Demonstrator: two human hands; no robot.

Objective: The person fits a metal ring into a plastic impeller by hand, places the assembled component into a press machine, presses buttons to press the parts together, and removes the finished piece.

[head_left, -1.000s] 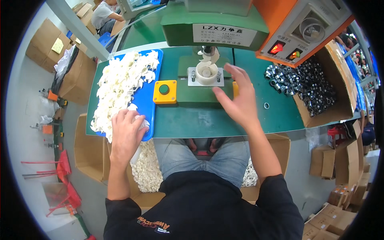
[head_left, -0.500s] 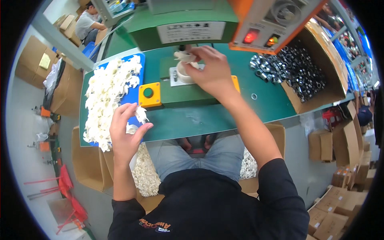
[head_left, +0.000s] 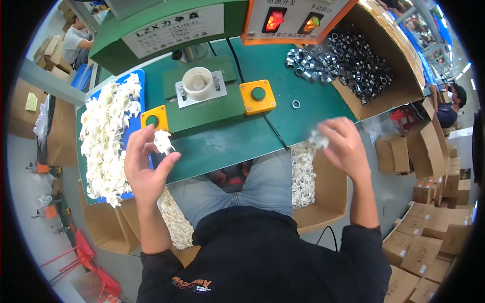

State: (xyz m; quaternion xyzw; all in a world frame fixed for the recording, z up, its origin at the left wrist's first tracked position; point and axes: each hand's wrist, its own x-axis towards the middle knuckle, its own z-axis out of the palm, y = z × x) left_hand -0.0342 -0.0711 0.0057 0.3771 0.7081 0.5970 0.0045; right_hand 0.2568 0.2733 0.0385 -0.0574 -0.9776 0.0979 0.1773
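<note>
Two pale pieces show at the hands I'm watching remotely. The left hand [head_left: 146,164] pinches a white piece [head_left: 163,142] between thumb and fingers, near the blue tray [head_left: 134,115], presumably to keep stock close. The right hand [head_left: 347,147] is blurred, fingers curled by a pale piece [head_left: 318,139]; I can't tell whether they grip. The white cup [head_left: 197,95] sits centrally, likely for either hand's reach.

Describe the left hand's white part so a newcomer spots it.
Left on the green bench sits a blue tray of white parts. Beside it, near a yellow button box, the left hand holds the part. It's off the heap; the piece at the right hand is blurred.
</note>
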